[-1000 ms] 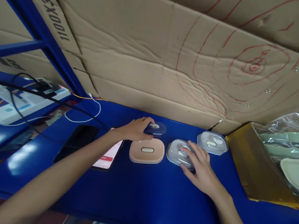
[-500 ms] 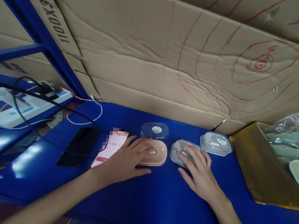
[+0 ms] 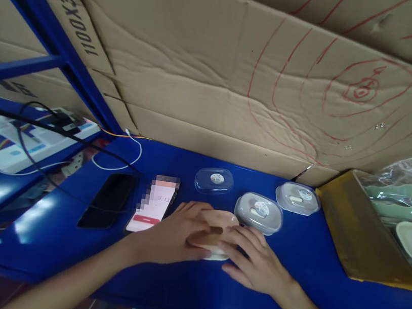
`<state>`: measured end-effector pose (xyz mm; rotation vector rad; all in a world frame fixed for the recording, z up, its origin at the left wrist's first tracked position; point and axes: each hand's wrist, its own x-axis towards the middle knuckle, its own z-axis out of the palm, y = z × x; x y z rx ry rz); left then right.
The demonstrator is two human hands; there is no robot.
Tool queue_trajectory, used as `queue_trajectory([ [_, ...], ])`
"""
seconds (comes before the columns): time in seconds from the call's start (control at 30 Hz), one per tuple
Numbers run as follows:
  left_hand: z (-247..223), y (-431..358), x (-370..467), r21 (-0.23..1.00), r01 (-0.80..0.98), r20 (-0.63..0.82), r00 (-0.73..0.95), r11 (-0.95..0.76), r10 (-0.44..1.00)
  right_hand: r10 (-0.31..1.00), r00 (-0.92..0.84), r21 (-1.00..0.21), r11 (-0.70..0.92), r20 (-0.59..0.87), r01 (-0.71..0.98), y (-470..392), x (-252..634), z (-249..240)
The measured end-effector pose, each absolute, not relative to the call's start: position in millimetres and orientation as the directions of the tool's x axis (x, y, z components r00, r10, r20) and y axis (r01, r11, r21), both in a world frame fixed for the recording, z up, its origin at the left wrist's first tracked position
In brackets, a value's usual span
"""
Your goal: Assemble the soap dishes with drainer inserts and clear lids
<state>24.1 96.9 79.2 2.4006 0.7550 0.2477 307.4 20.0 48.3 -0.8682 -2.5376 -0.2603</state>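
A peach oval box [image 3: 217, 220] is between my two hands, tilted up off its flat pose. My left hand [image 3: 183, 233] grips its left side, thumb at the near edge and fingers over the far side. At its right side, my right hand [image 3: 252, 258] has its fingertips closed on the edge. My fingers hide part of the box. Behind it lies a clear plastic cover [image 3: 213, 181] with a round label. To the right sit a clear-covered oval box [image 3: 259, 213] and a similar covered box [image 3: 298, 198].
A lit phone [image 3: 152, 208] and a dark phone [image 3: 105, 202] lie left on the blue table [image 3: 186, 295]. Cables and a power strip [image 3: 37, 151] are farther left. A cardboard carton [image 3: 370, 239] with wrapped pale dishes stands right. Cardboard [image 3: 187, 70] walls the back.
My right hand has left the clear-covered box and moved left to the peach box. The peach box has come nearer and tilted up, with my left hand gripping it.
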Motion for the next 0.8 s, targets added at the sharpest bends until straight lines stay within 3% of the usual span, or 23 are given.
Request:
queue_trajectory([
  [0.13,76,111,26,0.521,0.539,0.088,0.737,-0.662,0.670,0.509,-0.705,0.031,0.800,0.493,0.599,17,304,40],
  [0.27,65,129,27,0.418,0.587,0.139,0.712,-0.693,0.688,0.542,-0.727,0.008,0.800,0.421,0.600,18,299,31],
  [0.8,49,126,25,0.521,0.555,0.126,0.701,-0.648,0.702,0.494,-0.772,-0.114,0.863,0.400,0.493,14,296,33],
])
